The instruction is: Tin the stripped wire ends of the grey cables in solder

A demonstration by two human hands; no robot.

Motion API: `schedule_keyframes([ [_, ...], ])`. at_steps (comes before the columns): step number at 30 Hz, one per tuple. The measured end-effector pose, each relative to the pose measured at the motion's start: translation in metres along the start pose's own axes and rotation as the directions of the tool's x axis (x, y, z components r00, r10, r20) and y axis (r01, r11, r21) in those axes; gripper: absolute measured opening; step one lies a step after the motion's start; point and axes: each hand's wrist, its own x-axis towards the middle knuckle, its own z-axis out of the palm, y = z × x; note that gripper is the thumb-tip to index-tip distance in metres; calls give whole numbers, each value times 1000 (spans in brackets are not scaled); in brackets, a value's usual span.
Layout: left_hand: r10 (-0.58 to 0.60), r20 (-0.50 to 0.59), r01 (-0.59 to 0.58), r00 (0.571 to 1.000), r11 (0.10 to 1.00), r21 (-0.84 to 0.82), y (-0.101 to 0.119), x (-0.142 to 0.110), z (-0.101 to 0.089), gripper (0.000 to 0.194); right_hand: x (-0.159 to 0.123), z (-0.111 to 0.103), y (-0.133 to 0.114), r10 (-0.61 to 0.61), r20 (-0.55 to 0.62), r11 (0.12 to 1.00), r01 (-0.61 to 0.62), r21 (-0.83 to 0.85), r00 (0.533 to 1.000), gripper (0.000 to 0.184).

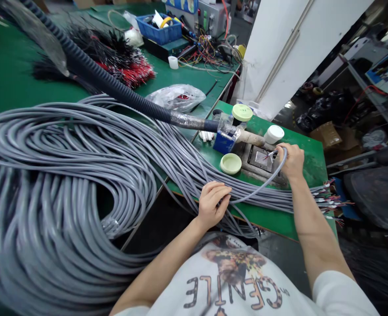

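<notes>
A big bundle of grey cables (65, 175) lies coiled on the green bench and runs right across a small green table (312, 158). My left hand (213, 204) is curled over the bundle at the table's near edge. My right hand (291, 160) pinches one grey cable (266, 182) near its end, holding its stripped coloured wire tips (269, 154) over a square metal pot (261, 159) sunk in the table. The cable arcs from the bundle up to that hand.
A black corrugated hose (108, 83) reaches over the pot. Around it stand a green lid (230, 163), a green-capped jar (241, 113), a white-capped jar (274, 134) and a blue box (225, 141). Black and red wire bunches (114, 57) and a blue bin (159, 28) lie farther back.
</notes>
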Motion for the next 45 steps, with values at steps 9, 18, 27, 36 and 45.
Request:
schedule_keyframes([
  [9,13,10,-13,1000,1000,4,0,0,0,26,2,15,8,3,49,1000,-2,-25,999,25],
  [18,-41,2,41,999,999,-23,3,3,-1,20,-18,-63,-46,-53,-45,966,63,249,998,19],
  [27,-495,502,685,709,316,-656,41,25,16,41,-110,-95,-103,-404,-130,677,391,624,905,48],
  [36,-558,549,766,622,293,-572,58,30,12,30,-156,-78,-86,-536,-56,679,470,565,842,40],
  [45,-540,502,735,675,434,-521,63,30,9,27,-167,-74,-80,-537,-28,687,456,566,843,40],
])
